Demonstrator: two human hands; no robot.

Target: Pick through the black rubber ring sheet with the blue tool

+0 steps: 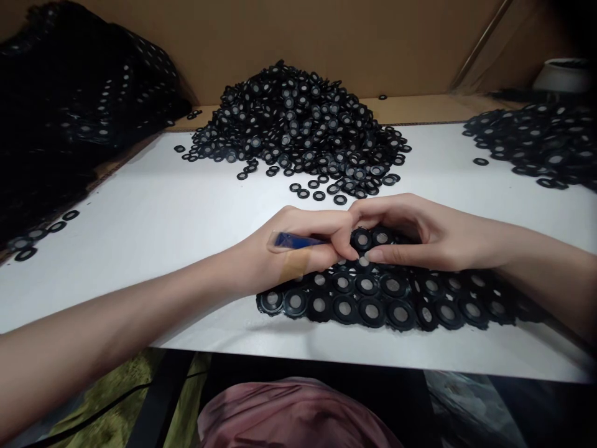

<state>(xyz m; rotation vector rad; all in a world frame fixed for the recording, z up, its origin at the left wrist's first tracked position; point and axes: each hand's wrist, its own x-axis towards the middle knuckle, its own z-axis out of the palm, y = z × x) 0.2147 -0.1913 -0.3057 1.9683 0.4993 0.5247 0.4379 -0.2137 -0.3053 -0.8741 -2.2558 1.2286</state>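
Two hands worked close together in the head view, over a layer of black mesh-centred washers [373,305] packed edge to edge on a white board [140,280]. The left hand [289,249] was curled nearly shut around a blue handle [293,239], which lay tucked against the palm, seemingly so the fingertips stayed free. A strip of tan tape [295,264] crossed the back of that hand. The right hand [420,239] was half closed, its fingertips [373,255] down among the washers at the layer's upper edge; whether they had hold of one could not be told. A big heap of loose washers [298,124] sat beyond the hands, with bare board between it and the layer, room that let the rows lie flat. Another heap [536,146] lay to the right, against a cardboard wall [326,37] behind.
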